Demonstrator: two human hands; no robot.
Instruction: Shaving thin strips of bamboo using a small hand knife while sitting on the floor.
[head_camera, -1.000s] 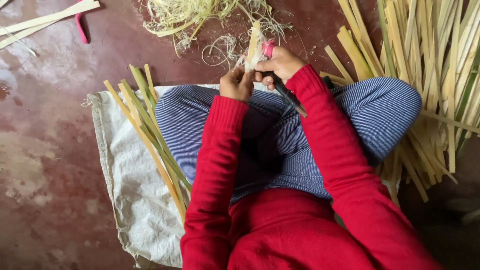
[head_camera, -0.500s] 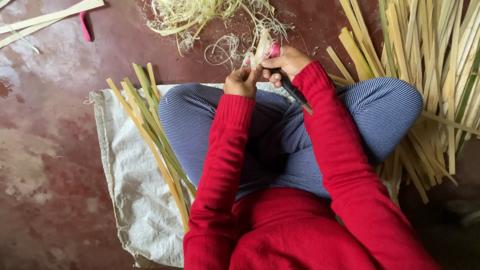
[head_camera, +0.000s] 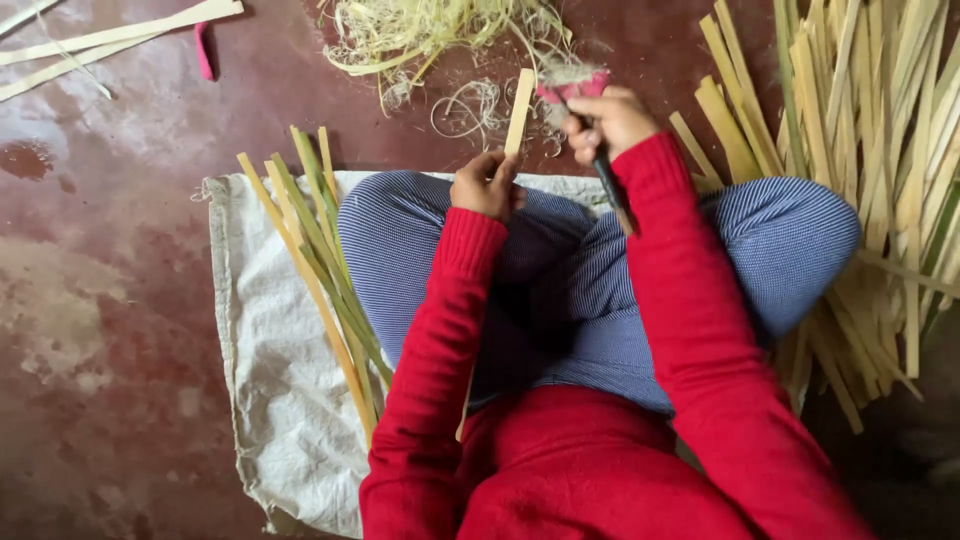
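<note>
left hand (head_camera: 487, 186) fingers clenched on the flat pale bamboo strip (head_camera: 519, 110), now held upright and clear of the right hand (head_camera: 612, 122) versus 0.5 s ago. right fingers clenched on a dark-handled knife (head_camera: 605, 172), raised and moved right. curly shavings (head_camera: 440, 30) lie beyond; green-yellow strips (head_camera: 320, 250) on a woven white sack (head_camera: 265, 350); a stiff strip pile (head_camera: 870, 150) lies right.

pale bamboo strip (head_camera: 520, 110) upright beside pink-wrapped knife (head_camera: 590, 130).
</note>
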